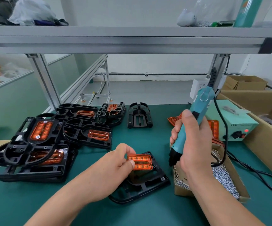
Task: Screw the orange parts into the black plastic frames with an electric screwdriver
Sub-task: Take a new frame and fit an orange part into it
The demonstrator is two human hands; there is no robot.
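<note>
— While the left hand (115,162) pinches one orange part (139,161) over the near black frame (148,181), what is the right hand (195,139) doing?
— It grips the one electric screwdriver (202,98), upright, tip down beside the cardboard box (182,191) of screws (225,176).
— How many frames?
— One under that part, one bare frame (139,115) far centre, and a pile (39,152) at left I cannot count; five orange parts show in it.
— Any more orange?
— Yes, loose orange parts (172,119) far right, behind the gripping hand, number hidden.
</note>
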